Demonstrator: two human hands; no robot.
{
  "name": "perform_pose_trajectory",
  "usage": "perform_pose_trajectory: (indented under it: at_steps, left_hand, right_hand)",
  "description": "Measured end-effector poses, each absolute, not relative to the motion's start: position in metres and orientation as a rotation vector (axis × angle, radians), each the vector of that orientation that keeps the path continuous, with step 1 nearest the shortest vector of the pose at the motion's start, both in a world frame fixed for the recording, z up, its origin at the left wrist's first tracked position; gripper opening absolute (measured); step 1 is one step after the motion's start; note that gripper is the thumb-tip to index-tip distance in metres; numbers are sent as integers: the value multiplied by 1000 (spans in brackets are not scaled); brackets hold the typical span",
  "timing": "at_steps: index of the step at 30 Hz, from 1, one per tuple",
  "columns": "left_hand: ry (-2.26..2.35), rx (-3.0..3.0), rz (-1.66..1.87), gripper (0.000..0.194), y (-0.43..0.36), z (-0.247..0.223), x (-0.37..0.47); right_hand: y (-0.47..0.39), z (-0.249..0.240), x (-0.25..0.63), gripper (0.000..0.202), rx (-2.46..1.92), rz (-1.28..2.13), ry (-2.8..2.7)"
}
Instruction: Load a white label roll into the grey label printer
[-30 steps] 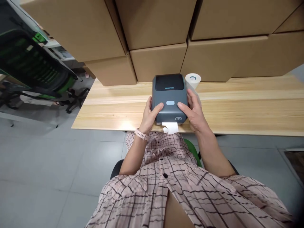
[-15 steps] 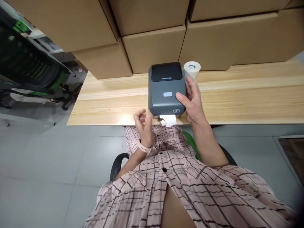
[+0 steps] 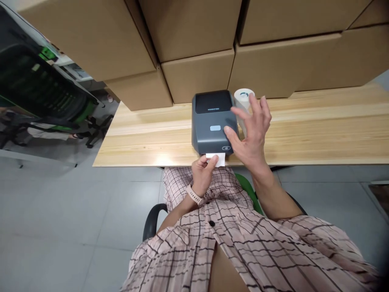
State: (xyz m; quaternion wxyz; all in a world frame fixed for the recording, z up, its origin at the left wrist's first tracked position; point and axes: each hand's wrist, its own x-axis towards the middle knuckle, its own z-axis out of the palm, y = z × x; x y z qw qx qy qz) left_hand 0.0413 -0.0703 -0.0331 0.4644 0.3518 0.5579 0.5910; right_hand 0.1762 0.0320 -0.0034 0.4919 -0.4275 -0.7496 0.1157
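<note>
Boxes (image 3: 197, 77) stand beyond the fingers. Left hand (image 3: 202, 175): pinching paper (image 3: 221, 159). Right hand (image 3: 253, 142): fingers spread, printer (image 3: 205, 129) just left of them. A skewed left-hand pull could tear the paper.

I counted one table (image 3: 146, 134), one printer (image 3: 208, 140), one strip of paper (image 3: 221, 161) and one white roll (image 3: 239, 103). There was one left hand (image 3: 203, 175) and one right hand (image 3: 253, 140), total two. Wristbands (image 3: 193, 195): one was worn. Cardboard boxes (image 3: 194, 77) totalled at least seven; the right end was unclear. Chairs (image 3: 33, 85) numbered two.
</note>
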Motion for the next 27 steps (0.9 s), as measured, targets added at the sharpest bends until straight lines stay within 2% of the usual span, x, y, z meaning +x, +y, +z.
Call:
perform_pose_trajectory:
  at_steps: [3, 9, 12, 17, 20, 27]
  left_hand:
    - [1351, 948, 1364, 40, -81, -35, 24]
    - [1698, 975, 1737, 31, -77, -35, -22]
    - [1659, 1158, 1825, 25, -57, -27, -26]
    - [1486, 1214, 1613, 50, -38, -14, -12]
    - [1469, 1236, 1596, 55, -35, -8, -9]
    - [1411, 1551, 1777, 58, 41, 27, -44]
  right_hand:
    - [21, 10, 178, 30, -973, 139, -2008]
    - [27, 3, 175, 35, -983, 139, -2131]
    - [34, -1, 179, 42, -924, 237, -2178]
    - [28, -16, 201, 69, -1006, 538, -1969]
    - [25, -16, 215, 76, -1017, 694, -1861]
    - [84, 50, 200, 83, -767, 696, -1898]
